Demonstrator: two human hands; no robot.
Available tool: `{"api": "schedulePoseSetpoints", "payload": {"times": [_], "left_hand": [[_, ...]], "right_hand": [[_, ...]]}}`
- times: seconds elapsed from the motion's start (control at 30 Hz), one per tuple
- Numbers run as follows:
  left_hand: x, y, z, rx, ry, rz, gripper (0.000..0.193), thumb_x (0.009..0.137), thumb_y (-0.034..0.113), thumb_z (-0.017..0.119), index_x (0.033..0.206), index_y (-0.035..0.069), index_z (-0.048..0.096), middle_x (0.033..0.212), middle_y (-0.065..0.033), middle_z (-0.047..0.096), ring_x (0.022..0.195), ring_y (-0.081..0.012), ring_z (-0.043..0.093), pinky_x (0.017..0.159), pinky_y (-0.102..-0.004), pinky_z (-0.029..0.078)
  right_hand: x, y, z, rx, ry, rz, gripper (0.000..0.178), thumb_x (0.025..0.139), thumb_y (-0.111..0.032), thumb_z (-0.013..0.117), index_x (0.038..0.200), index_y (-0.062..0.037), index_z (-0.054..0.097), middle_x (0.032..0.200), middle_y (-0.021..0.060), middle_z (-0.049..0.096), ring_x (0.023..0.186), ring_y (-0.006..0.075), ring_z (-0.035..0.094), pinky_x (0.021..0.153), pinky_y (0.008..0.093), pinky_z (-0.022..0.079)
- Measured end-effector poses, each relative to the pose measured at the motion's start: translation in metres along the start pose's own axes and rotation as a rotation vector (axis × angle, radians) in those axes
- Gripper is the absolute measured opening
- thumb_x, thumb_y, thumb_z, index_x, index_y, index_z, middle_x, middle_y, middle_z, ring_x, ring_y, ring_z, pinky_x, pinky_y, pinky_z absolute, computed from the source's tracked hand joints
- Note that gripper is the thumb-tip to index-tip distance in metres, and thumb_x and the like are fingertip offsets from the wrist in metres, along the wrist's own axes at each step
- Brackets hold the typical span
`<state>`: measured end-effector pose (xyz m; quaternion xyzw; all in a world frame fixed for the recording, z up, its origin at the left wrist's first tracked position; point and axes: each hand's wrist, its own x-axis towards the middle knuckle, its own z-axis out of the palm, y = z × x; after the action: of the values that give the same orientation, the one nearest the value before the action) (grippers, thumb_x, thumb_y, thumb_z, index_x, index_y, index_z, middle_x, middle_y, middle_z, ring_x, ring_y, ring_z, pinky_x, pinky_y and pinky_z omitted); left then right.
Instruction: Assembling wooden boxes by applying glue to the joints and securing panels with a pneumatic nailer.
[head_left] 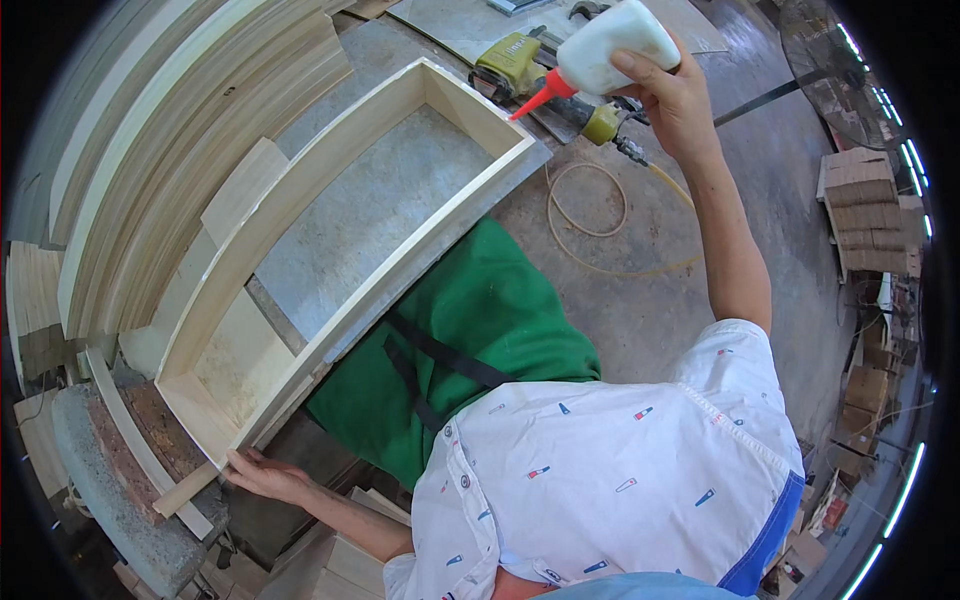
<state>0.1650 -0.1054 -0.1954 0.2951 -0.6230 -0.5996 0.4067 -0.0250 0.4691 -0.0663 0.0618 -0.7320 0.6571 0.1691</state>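
A white squeeze bottle [618, 48] is clasped in the right hand [672, 97], its red nozzle [545, 94] tipped down-left to the upper-right end of a diagonally lying wooden frame [400, 272], whose lower-left corner is met by the left hand [270, 478], its closure unclear.

A white plastic squeeze bottle [615, 52] with a bright red, tapering nozzle [545, 95] stands out against the pale cream, faintly grained bow-sided wooden frame [400, 267] and the grey, mottled flat work surface [350, 215]. The white short-sleeved cotton shirt [580, 430] is scattered with small tool-like motifs in blue and red and has a royal-blue side panel [765, 535], while the draped cloth [500, 300] is deep green, crossed by black straps [450, 357]. The bulky nail gun [508, 65] is yellow-green and black, the thin looping air hose [672, 182] yellowish, and the stacked curved wooden strips [200, 150] banded in cream and tan.
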Motion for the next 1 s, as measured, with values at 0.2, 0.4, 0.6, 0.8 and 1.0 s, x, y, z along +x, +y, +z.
{"api": "schedulePoseSetpoints", "payload": {"times": [0.2,0.4,0.6,0.8,1.0], "left_hand": [[0.001,-0.004,0.004,0.013,0.003,-0.008,0.036,0.098,0.024,0.056,0.121,-0.003,0.047,0.119,-0.0156,0.054,0.11,-0.0228,0.051,0.095,-0.0378,0.038],[-0.004,-0.002,-0.009,0.248,0.125,0.033,0.033,0.096,0.02,0.056,0.116,-0.006,0.051,0.115,-0.0173,0.055,0.103,-0.0243,0.053,0.093,-0.0405,0.042],[-0.004,-0.011,-0.005,0.067,-0.062,-0.016,0.059,0.085,0.005,0.073,0.134,-0.001,0.041,0.121,-0.009,0.052,0.115,-0.0197,0.051,0.101,-0.033,0.04],[0.006,-0.032,-0.034,-0.015,-0.144,0.0,0.051,0.08,0.005,0.079,0.124,-0.002,0.053,0.12,-0.008,0.053,0.111,-0.019,0.054,0.098,-0.0324,0.044],[0.005,-0.03,-0.025,0.059,-0.169,0.081,0.048,0.08,0.008,0.079,0.122,-0.003,0.056,0.119,-0.0086,0.054,0.108,-0.0184,0.055,0.096,-0.032,0.046]], "right_hand": [[-0.03,-0.019,-0.016,-0.076,0.088,-0.009,0.044,0.089,-0.015,0.07,0.128,-0.0034,0.054,0.114,0.0098,0.064,0.104,0.0221,0.066,0.085,0.0395,0.057],[-0.027,-0.018,0.005,0.369,-0.006,0.079,0.038,0.092,-0.018,0.065,0.126,-0.0045,0.056,0.121,0.0098,0.064,0.111,0.0265,0.063,0.094,0.0474,0.052],[-0.038,-0.02,0.149,0.608,-0.279,0.272,0.063,0.091,-0.023,0.065,0.144,-0.0054,0.037,0.14,0.0164,0.05,0.133,0.0316,0.047,0.106,0.0561,0.043],[-0.084,-0.061,0.361,0.581,-0.729,0.218,0.045,0.086,-0.018,0.071,0.125,-0.0013,0.055,0.112,0.009,0.065,0.103,0.0207,0.064,0.092,0.0392,0.052],[-0.104,-0.078,0.425,0.458,-0.83,0.173,0.061,0.08,-0.013,0.078,0.132,-0.0016,0.049,0.118,0.0098,0.063,0.109,0.0203,0.061,0.097,0.037,0.049]]}}
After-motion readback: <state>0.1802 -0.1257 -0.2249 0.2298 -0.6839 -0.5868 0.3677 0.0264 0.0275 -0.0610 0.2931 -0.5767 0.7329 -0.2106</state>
